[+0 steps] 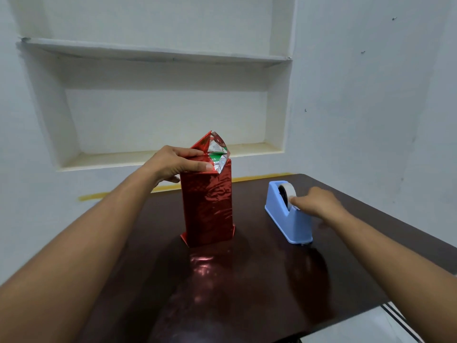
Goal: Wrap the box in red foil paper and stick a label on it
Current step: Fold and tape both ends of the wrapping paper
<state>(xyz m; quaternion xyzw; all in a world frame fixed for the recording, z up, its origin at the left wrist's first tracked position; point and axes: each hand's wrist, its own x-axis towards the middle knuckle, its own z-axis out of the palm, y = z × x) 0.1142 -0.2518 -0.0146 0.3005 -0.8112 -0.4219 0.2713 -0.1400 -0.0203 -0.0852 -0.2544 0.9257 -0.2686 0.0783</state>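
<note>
Pressing the box's [207, 206] top flap, the left hand [173, 163] lies flat; right hand [314, 203] pinches tape [288, 193]; ends unsealed, label pending.

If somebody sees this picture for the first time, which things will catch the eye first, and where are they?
First comes the tall box in shiny red foil, upright in the middle of the dark table; its top end is unfinished, with silver foil and a bit of green showing. The left hand presses a folded flap down on top of it. To its right stands a light blue tape dispenser, where the right hand touches the tape roll.
</note>
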